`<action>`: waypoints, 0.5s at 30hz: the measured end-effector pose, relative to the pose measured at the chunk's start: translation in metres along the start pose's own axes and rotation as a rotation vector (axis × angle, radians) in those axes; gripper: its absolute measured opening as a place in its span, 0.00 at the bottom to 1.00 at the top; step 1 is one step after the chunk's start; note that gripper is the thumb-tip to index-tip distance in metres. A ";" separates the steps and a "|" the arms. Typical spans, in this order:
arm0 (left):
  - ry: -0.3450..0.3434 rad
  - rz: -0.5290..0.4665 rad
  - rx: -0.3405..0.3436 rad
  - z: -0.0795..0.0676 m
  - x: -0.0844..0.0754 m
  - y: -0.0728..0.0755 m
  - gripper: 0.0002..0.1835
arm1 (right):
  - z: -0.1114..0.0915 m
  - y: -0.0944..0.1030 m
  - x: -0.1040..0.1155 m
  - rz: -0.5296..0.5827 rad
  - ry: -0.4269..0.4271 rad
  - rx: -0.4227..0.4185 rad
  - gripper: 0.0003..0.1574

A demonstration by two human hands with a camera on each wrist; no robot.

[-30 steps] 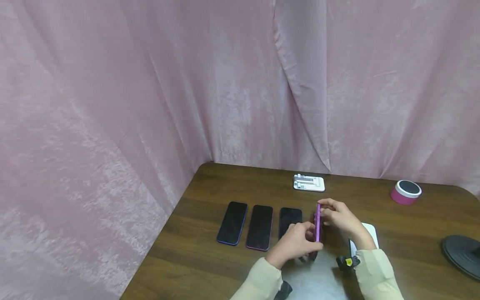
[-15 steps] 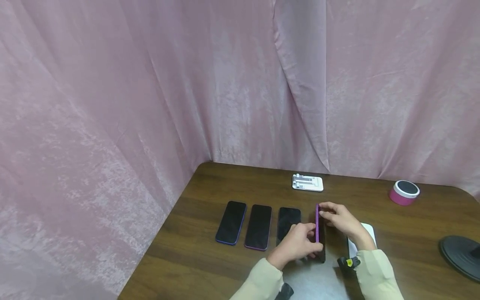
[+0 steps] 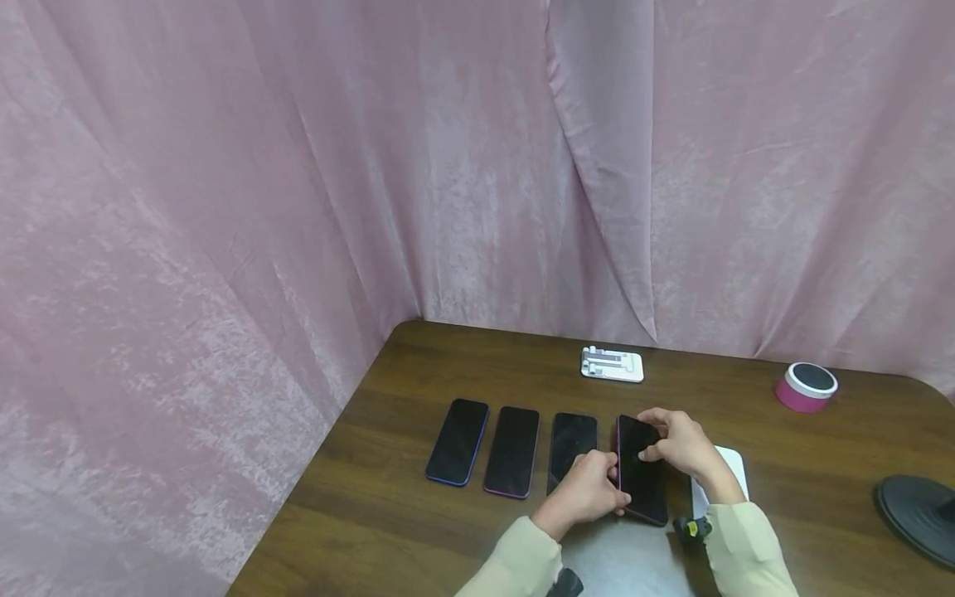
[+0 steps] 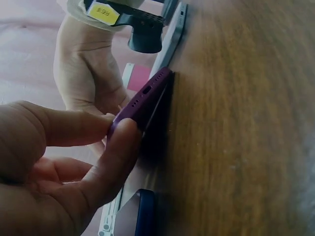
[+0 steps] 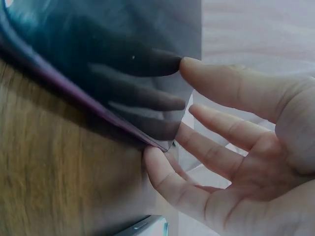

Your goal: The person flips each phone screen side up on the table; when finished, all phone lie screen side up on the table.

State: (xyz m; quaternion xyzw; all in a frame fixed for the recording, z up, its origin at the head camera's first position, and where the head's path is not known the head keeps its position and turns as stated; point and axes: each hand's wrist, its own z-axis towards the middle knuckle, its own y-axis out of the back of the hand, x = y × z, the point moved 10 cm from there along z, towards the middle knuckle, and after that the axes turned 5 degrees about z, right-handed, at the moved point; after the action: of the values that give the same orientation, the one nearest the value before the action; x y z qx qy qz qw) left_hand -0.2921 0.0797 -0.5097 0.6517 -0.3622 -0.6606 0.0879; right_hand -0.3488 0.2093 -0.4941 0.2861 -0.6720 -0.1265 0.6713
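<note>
A smartphone [image 3: 643, 477] with a dark screen and purple frame lies tilted over the wooden table, screen up, its left edge raised. Near its lower left edge, my left hand [image 3: 585, 489] pinches that frame between thumb and index finger. The phone's bottom end [image 4: 146, 89], with its charging port, faces the left wrist camera. My right hand [image 3: 685, 452] holds the upper end: the thumb [image 5: 216, 86] meets the screen and the other fingers are at the far edge and corner. Left of this phone, three more dark smartphones lie in a row: blue-edged [image 3: 458, 442], purple-edged [image 3: 511, 453] and black [image 3: 574, 439], the last partly behind my left hand.
A white-topped flat device [image 3: 734, 466] lies partly hidden under my right wrist. Farther back sits a white folding stand [image 3: 612, 365]. On the right are a pink-and-white round container [image 3: 806, 388] and a black round base [image 3: 916, 516]. Pink curtains [image 3: 477, 207] hang behind the table.
The held phone has turned from standing on its edge to lying nearly flat, screen up. My right thumb has come onto its screen, and my left hand has lowered slightly with its edge.
</note>
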 end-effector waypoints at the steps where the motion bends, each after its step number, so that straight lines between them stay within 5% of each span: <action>1: 0.004 0.021 -0.003 0.000 0.001 0.000 0.10 | 0.000 0.000 0.001 -0.015 -0.005 -0.005 0.35; 6: -0.006 0.162 0.002 0.000 -0.001 0.000 0.13 | 0.000 0.000 0.003 -0.051 -0.041 -0.018 0.34; 11: 0.026 0.404 0.019 0.002 -0.003 -0.006 0.32 | 0.001 0.000 -0.005 -0.048 -0.081 -0.026 0.33; 15: 0.046 0.518 -0.005 0.002 -0.005 -0.007 0.36 | 0.003 0.000 -0.007 -0.071 -0.077 -0.035 0.33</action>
State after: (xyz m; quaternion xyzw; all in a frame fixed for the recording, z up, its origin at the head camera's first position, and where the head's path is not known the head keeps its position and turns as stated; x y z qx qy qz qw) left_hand -0.2912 0.0886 -0.5102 0.5519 -0.5131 -0.6021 0.2640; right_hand -0.3517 0.2124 -0.5001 0.2928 -0.6842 -0.1731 0.6451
